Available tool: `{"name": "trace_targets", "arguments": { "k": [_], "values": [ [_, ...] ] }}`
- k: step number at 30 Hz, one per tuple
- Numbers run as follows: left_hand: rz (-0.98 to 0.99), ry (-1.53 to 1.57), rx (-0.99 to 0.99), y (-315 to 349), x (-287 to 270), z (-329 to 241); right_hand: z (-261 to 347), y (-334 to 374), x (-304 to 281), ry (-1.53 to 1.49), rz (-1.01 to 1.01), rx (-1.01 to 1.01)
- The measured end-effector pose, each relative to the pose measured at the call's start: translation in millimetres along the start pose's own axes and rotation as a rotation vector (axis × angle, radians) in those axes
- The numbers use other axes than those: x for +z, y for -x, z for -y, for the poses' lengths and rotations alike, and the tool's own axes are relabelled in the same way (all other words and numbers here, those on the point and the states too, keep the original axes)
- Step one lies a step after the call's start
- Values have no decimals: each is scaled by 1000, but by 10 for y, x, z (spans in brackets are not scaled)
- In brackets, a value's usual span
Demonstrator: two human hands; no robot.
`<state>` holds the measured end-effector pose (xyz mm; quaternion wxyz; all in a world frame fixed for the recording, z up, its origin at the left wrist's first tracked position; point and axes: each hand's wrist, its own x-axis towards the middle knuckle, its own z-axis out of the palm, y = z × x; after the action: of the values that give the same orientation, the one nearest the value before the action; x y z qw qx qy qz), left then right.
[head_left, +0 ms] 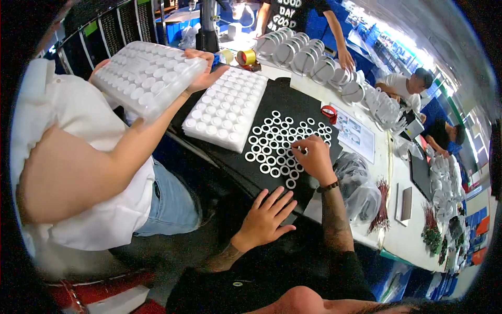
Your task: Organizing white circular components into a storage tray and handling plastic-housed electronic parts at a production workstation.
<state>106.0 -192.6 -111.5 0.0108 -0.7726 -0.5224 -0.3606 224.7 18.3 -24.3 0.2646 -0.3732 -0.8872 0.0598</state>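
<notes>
Many white rings (265, 168) lie spread in a loose single layer on a black mat (285, 97). My right hand (315, 158) is over the right part of the rings, thumb and fingers brought together in a pinch. What sits between those fingertips, if anything, is too small to make out. My left hand (267, 219) rests flat by the mat's near edge, fingers spread and holding nothing. Left of the rings stands a white foam tray (226, 137) filled with rows of round white pieces.
At my left a person carries a plastic-wrapped tray (146, 78) of round white pieces. A red tape roll (328, 112) and a printed sheet (355, 131) lie past the rings. Clear plastic bags (358, 183) sit right of my forearm. Round white parts (306, 58) stand in rows behind.
</notes>
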Motion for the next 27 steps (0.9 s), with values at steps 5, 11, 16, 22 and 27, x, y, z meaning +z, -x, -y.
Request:
{"name": "trace_targets", "arguments": {
  "k": [5, 11, 16, 22, 27],
  "values": [
    [8, -18, -50, 38, -12, -61, 153, 50, 45, 41, 72, 11],
    [5, -58, -46, 29, 23, -74, 186, 50, 90, 82, 64, 17],
    [26, -47, -53, 13, 11, -74, 172, 51, 119, 68, 59, 13],
    [51, -60, -55, 6, -11, -42, 128, 67, 113, -11, -56, -9],
    [77, -68, -40, -81, -16, -65, 108, 129, -201, -228, -273, -27]
  ]
}}
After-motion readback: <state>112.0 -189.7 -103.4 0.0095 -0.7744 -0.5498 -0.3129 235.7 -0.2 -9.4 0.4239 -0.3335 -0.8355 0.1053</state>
